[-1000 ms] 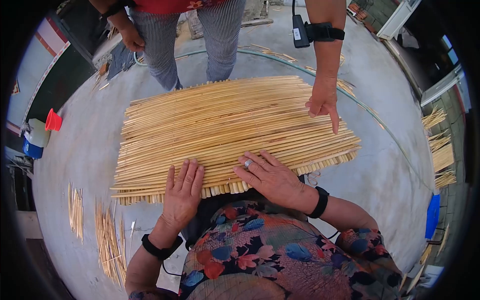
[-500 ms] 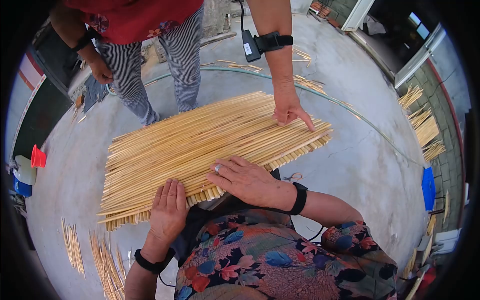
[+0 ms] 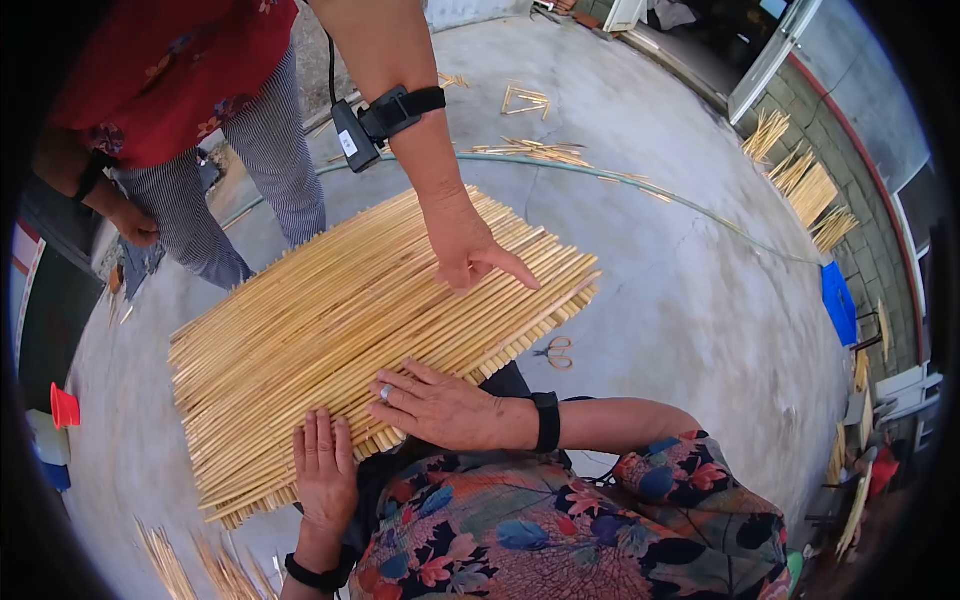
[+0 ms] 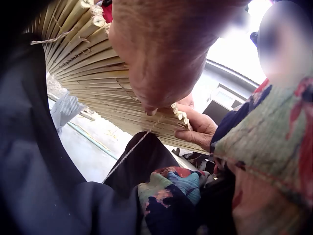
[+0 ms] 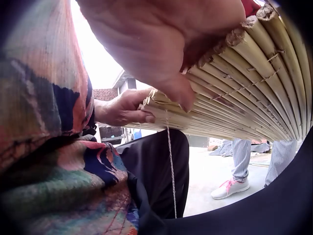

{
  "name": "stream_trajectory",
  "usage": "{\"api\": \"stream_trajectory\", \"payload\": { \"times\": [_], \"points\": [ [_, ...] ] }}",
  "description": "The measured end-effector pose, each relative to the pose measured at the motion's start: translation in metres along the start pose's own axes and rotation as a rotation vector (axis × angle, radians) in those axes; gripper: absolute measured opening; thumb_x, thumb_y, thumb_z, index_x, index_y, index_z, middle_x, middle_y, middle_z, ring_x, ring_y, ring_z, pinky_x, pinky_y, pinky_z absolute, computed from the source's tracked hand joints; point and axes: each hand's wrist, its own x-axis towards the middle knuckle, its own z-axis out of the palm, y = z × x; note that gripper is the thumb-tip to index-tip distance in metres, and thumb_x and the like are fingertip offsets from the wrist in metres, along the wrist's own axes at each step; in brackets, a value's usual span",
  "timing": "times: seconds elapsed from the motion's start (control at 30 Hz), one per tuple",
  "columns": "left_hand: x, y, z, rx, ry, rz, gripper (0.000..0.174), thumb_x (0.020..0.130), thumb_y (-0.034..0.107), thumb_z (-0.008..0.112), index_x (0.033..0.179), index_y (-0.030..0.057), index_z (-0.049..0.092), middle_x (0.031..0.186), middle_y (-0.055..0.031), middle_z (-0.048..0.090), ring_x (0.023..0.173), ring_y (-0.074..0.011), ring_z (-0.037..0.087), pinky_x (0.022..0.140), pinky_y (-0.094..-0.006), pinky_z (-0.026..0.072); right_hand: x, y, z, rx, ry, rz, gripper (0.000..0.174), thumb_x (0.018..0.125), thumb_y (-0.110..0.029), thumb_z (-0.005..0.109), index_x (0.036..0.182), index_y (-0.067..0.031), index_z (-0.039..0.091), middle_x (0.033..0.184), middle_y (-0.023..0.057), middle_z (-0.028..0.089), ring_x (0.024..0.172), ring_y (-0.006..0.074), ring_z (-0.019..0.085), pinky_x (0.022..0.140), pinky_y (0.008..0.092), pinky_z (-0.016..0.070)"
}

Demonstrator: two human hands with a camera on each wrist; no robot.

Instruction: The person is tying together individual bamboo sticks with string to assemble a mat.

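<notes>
A mat of straw-coloured reed stalks [image 3: 330, 310], bound with twine [image 5: 247, 83], lies across the wearer's lap. My left hand [image 3: 325, 470] holds its near edge, fingers flat on top. Farther right along that edge, my ringed right hand [image 3: 430, 405] also holds on; in the right wrist view its thumb [image 5: 181, 93] sits at the underside. The left thumb shows low at the edge there too. A loose cord [image 5: 171, 171] hangs from the mat's near edge. Another person's hand [image 3: 465, 245] reaches over the mat's far right part, one finger extended.
The other person [image 3: 270, 130] stands at the mat's far side. Scissors [image 3: 556, 352] lie on the concrete floor to the right. A green hose [image 3: 640, 182] and loose stalks [image 3: 530, 150] are beyond. Stalk bundles [image 3: 165, 560] lie at lower left; a red bucket [image 3: 64, 406] stands left.
The head view has swung right, so mat and hands appear farther left, and the scissors show fully. The other person's pointing hand has moved inward from the mat's right end. Both my hands keep their hold.
</notes>
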Motion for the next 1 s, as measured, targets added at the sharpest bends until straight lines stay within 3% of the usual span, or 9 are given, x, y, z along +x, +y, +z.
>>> {"api": "stream_trajectory", "payload": {
  "times": [0.17, 0.23, 0.3, 0.5, 0.6, 0.73, 0.87, 0.97, 1.0],
  "points": [
    [0.001, 0.003, -0.001, 0.01, -0.002, 0.026, 0.051, 0.076, 0.005, 0.054, 0.125, -0.004, 0.042, 0.133, -0.0239, 0.04, 0.126, -0.0386, 0.037, 0.104, -0.0513, 0.0294, -0.007, -0.005, -0.006, 0.073, -0.015, 0.036, 0.045, 0.08, -0.019, 0.053, 0.121, -0.0016, 0.044, 0.124, 0.0176, 0.047, 0.126, 0.031, 0.036, 0.106, 0.0484, 0.0245],
    [0.002, 0.003, -0.001, 0.031, -0.03, 0.016, 0.038, 0.086, 0.009, 0.049, 0.122, -0.0027, 0.043, 0.132, -0.0246, 0.041, 0.124, -0.0407, 0.039, 0.101, -0.0521, 0.032, -0.01, -0.004, -0.016, 0.117, -0.023, 0.055, 0.048, 0.08, -0.023, 0.056, 0.122, -0.0015, 0.043, 0.126, 0.0177, 0.046, 0.128, 0.031, 0.034, 0.106, 0.0493, 0.0232],
    [0.001, 0.002, 0.002, 0.046, -0.013, 0.027, 0.038, 0.086, 0.009, 0.049, 0.122, -0.0026, 0.043, 0.132, -0.0248, 0.041, 0.124, -0.0409, 0.039, 0.101, -0.0528, 0.032, -0.015, -0.001, -0.027, 0.211, -0.087, 0.085, 0.057, 0.08, -0.032, 0.06, 0.125, -0.0013, 0.041, 0.131, 0.0174, 0.042, 0.13, 0.0308, 0.03, 0.107, 0.0501, 0.0206],
    [0.0, 0.0, 0.007, 0.042, 0.016, 0.033, 0.038, 0.086, 0.008, 0.049, 0.122, -0.002, 0.043, 0.131, -0.0253, 0.041, 0.124, -0.0403, 0.039, 0.101, -0.0552, 0.0318, -0.043, 0.018, -0.049, 0.072, -0.118, 0.245, 0.071, 0.078, -0.04, 0.062, 0.134, -0.0046, 0.036, 0.139, 0.0141, 0.034, 0.134, 0.0286, 0.024, 0.109, 0.0482, 0.0173],
    [0.0, 0.001, 0.009, 0.03, 0.006, 0.035, 0.038, 0.085, 0.008, 0.049, 0.122, -0.0015, 0.043, 0.132, -0.0252, 0.041, 0.125, -0.0396, 0.038, 0.102, -0.0554, 0.0305, -0.077, 0.036, -0.047, -0.014, -0.224, 0.391, 0.069, 0.079, -0.039, 0.061, 0.134, -0.0053, 0.036, 0.14, 0.0136, 0.033, 0.134, 0.029, 0.024, 0.109, 0.0467, 0.0182],
    [-0.001, -0.001, 0.006, 0.007, -0.008, 0.016, 0.037, 0.085, 0.009, 0.05, 0.12, 0.0001, 0.046, 0.133, -0.0231, 0.041, 0.127, -0.0378, 0.037, 0.104, -0.0541, 0.0281, -0.079, 0.041, -0.059, -0.05, -0.273, 0.3, 0.062, 0.082, -0.036, 0.059, 0.131, -0.0038, 0.038, 0.138, 0.0132, 0.035, 0.133, 0.0292, 0.025, 0.109, 0.0439, 0.0189],
    [-0.002, 0.0, 0.007, 0.019, 0.015, 0.01, 0.035, 0.085, 0.01, 0.049, 0.12, 0.0029, 0.049, 0.133, -0.0201, 0.042, 0.127, -0.0357, 0.037, 0.105, -0.0527, 0.0257, -0.074, 0.038, -0.068, 0.01, -0.283, 0.375, 0.058, 0.084, -0.035, 0.058, 0.13, -0.0047, 0.04, 0.137, 0.0124, 0.037, 0.132, 0.0275, 0.028, 0.109, 0.0439, 0.0196],
    [-0.002, 0.0, 0.007, 0.058, 0.038, 0.009, 0.04, 0.08, 0.012, 0.055, 0.119, 0.0037, 0.049, 0.135, -0.018, 0.04, 0.129, -0.0327, 0.035, 0.105, -0.0503, 0.0267, -0.063, 0.053, -0.079, 0.059, -0.295, 0.329, 0.053, 0.084, -0.033, 0.058, 0.127, -0.0042, 0.043, 0.133, 0.0133, 0.041, 0.128, 0.0285, 0.033, 0.105, 0.0437, 0.0265],
    [-0.002, 0.0, 0.008, 0.063, 0.043, 0.025, 0.039, 0.08, 0.012, 0.055, 0.118, 0.004, 0.05, 0.135, -0.0178, 0.041, 0.129, -0.0326, 0.035, 0.105, -0.05, 0.0269, -0.052, 0.064, -0.089, 0.257, -0.39, 0.47, 0.051, 0.085, -0.032, 0.058, 0.125, -0.0036, 0.044, 0.132, 0.0144, 0.042, 0.126, 0.0295, 0.036, 0.102, 0.0435, 0.0301]
  ]
}}
